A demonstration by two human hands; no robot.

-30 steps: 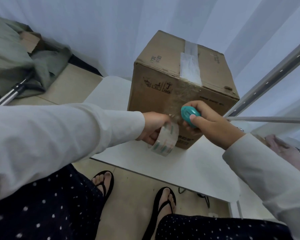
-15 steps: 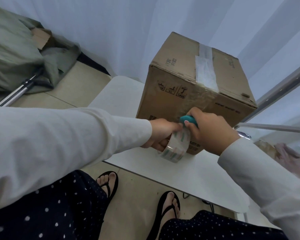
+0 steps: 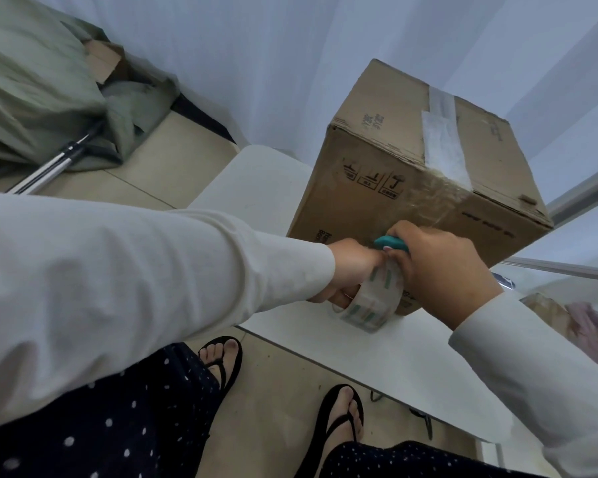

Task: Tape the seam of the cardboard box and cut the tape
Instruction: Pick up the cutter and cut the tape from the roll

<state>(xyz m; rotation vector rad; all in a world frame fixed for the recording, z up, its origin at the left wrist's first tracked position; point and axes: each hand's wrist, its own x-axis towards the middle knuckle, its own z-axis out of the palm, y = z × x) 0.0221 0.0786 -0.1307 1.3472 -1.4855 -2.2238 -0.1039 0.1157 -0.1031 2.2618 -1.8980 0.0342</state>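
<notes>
A brown cardboard box [image 3: 387, 132] stands on the white table [image 3: 446, 367]. Clear tape [image 3: 442, 146] runs along its top seam and down the near side. My left hand [image 3: 351, 270] grips a roll of clear tape [image 3: 370, 305] with green markings, held low against the box's near face. My right hand [image 3: 442, 270] is closed on a small teal cutter [image 3: 390, 242], pressed where the tape leaves the box just above the roll. The cutter's blade is hidden by my fingers.
A green cloth heap [image 3: 38, 91] with a metal pole [image 3: 52, 167] lies on the floor at the left. White curtains hang behind the box. A metal frame bar [image 3: 567, 267] and crumpled cloth [image 3: 587, 322] sit at the right. My sandalled feet are below the table edge.
My right hand with the teal cutter has moved down and in against the tape next to my left hand. The roll stays at the box's lower near face. The camera view shifted.
</notes>
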